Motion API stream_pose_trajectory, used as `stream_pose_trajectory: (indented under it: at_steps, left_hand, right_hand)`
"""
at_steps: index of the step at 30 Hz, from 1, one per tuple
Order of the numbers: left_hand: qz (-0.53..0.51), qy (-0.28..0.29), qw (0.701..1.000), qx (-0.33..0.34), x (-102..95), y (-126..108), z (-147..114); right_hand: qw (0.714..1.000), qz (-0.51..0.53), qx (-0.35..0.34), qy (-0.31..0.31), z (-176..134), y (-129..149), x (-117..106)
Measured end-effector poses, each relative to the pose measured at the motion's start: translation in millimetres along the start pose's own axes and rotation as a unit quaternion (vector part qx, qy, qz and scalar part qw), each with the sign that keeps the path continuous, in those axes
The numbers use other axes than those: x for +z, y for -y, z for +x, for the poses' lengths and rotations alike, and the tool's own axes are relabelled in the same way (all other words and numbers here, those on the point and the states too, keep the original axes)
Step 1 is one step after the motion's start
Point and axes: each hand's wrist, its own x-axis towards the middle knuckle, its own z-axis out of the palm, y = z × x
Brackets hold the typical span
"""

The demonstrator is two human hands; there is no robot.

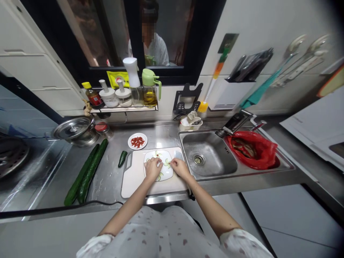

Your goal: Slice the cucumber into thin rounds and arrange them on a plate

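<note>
A white squarish plate (167,174) lies on a pale cutting board (133,182). Thin cucumber slices (167,163) are set out in groups around its rim. My left hand (153,168) is over the left half of the plate, fingers curled and thumb drawn in; anything between them is too small to make out. At the plate's right edge my right hand (180,168) pinches beside a group of slices, its fingertips closed on something I cannot make out. Behind the board sits a small white dish (129,142) of chopped red pieces (137,142).
A cucumber end (122,158) and two long cucumbers (91,172) lie left of the board. Farther back stand a lidded steel pot (76,130) and a red-capped jar (103,129). On the right are the sink (212,152) and a red plastic bag (264,152). A bottle rack (123,109) hangs behind.
</note>
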Motion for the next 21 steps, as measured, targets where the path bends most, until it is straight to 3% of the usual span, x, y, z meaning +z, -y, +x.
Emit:
stream_pose_trajectory:
  at_steps: [8, 21]
  left_hand:
    - [0.029, 0.019, 0.999, 0.017, 11.8, -6, 11]
    - [0.055, 0.046, 0.997, 0.031, 23.6, -13, 21]
  right_hand:
    - [0.993, -0.112, -0.012, 0.033, 5, 10, 4]
    - [0.986, -0.161, -0.004, 0.054, 10, 11, 7]
